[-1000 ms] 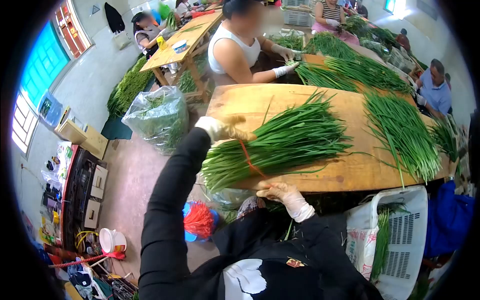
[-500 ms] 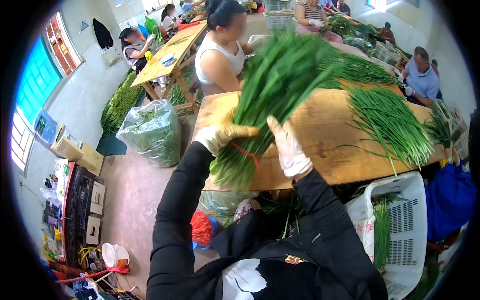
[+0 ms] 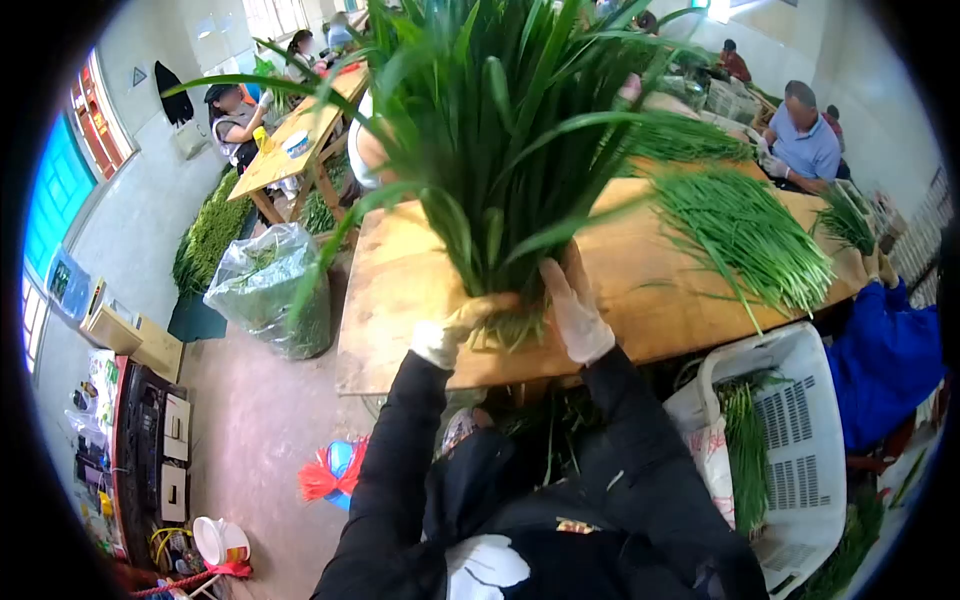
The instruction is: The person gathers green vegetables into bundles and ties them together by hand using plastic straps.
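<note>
A big bunch of green chives stands upright in front of me, leaves fanning outward and cut ends down near the wooden table. My left hand, in a pale glove, closes round the lower stems from the left. On the opposite side my right hand, also gloved, presses in with its thumb in front and its fingers partly behind the stems. Whether the stem ends touch the wood I cannot tell. No tie shows on the bunch from here. A loose pile of chives lies to the right on the table.
A white plastic crate with chives stands at my lower right, beside a person in a blue sleeve. Red ties sit on a blue stool-like object at left. A clear bag of greens rests on the floor. Other people work behind.
The bunch has gone from tilted to upright and come closer, its leaves spreading. Its red band no longer shows. Both hands stay on it, now near the stem ends.
</note>
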